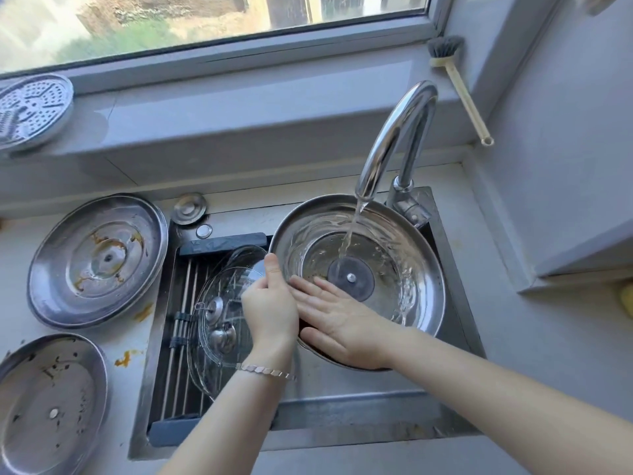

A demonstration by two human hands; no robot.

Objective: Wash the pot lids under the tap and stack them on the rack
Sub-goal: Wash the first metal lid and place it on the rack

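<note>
Because the sink (342, 402) takes the middle of my view, I begin with it. Its right half, at three o'clock, is covered by the big steel lid (424, 269), which is turned inner side up under the tap (397, 132). The water stream (352, 231) falls on the lid near its dark centre disc and spreads over the inside.

On the counter (20, 228), at nine o'clock from the sink, lies the upper dirty lid (99, 260) with orange-brown stains. At seven o'clock lies the lower dirty lid (51, 406) with dark specks.

The rack (181, 303) sits across the left half of the sink. Two glass lids (222, 303) lie on it, one overlapping the other, just beside the steel lid.

A perforated plate (32, 111) stands on the window ledge (239, 108) at ten o'clock.

My right hand (342, 320) rests flat inside the steel lid at its seven o'clock, fingers straight and grasping nothing. My left hand (270, 306) grips the rim of this lid at its nine o'clock, thumb over the edge.

A brush (459, 87) leans in the corner at one o'clock. A small round cap (189, 208) is at eleven o'clock from the sink. A bracelet (267, 370) is on my left wrist.
</note>
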